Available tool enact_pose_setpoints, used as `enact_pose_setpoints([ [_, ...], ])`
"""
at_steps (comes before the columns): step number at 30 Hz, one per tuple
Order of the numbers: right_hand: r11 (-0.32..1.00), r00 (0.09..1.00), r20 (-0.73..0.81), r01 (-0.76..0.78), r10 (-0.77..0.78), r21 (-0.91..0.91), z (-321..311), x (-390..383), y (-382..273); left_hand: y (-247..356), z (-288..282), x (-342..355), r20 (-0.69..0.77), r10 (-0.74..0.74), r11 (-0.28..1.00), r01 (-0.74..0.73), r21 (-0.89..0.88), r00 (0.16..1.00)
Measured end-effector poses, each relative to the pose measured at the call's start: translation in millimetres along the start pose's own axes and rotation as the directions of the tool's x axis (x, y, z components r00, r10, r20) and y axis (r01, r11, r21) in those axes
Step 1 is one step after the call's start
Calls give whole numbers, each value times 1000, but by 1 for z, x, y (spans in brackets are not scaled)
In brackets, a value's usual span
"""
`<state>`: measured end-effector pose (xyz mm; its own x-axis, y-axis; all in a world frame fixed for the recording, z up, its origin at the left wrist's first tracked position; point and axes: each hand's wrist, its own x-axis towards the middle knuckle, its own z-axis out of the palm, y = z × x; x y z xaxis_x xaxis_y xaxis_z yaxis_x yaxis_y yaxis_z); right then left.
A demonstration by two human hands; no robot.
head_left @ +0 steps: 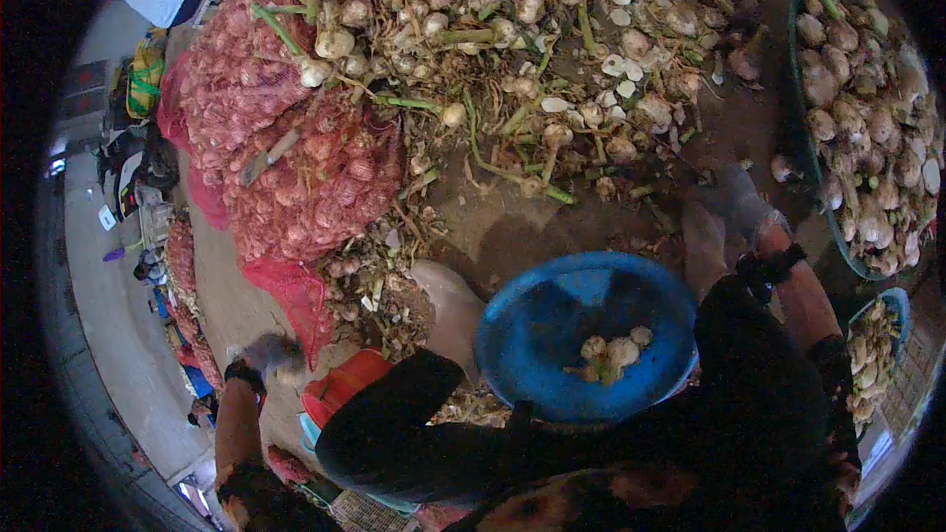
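My left hand (271, 356), in a pale glove with a dark band at the wrist, is out at the left beside a red mesh sack (305, 300). It is smeared by motion, so its fingers do not show clearly. Past my right knee, my gloved right hand (751, 205) reaches forward near the floor, close to the edge of the garlic heap (552, 20). Its fingers are dim, and I cannot make out anything in them. Between my legs rests a blue basin (512, 300) with a few garlic bulbs (619, 353) at the bottom.
Filled red mesh sacks (296, 167) lie at the left, with a knife-like tool (271, 156) on top. A green-rimmed container of garlic bulbs (862, 108) stands at the right, a smaller basket (872, 360) nearer. Something red (345, 382) sits by my left knee.
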<state>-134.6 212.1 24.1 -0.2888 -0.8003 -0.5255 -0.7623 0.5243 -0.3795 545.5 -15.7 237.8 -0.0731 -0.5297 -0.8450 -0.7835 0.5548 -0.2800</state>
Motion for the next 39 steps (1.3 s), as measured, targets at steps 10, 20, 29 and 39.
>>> enact_pose_setpoints([
  [10, 941, 1000, -29, 15, -6, 337, -19, 15, -18, 264, -108, 139, -387, 132, 650, -375, -661, 912],
  [20, 998, 995, 79, -61, 61, -1, -12, 34, -14, 419, -116, 268, -438, 178, 750, -409, -519, 881],
  [29, 994, 992, 85, 88, -93, 65, -3, 39, -65, 457, -146, 210, -528, 173, 77, -546, -834, 831],
  [39, 771, 691, -440, 637, -573, -5, -12, 21, -88, 433, -71, 294, -804, 464, 626, -780, 0, 372],
])
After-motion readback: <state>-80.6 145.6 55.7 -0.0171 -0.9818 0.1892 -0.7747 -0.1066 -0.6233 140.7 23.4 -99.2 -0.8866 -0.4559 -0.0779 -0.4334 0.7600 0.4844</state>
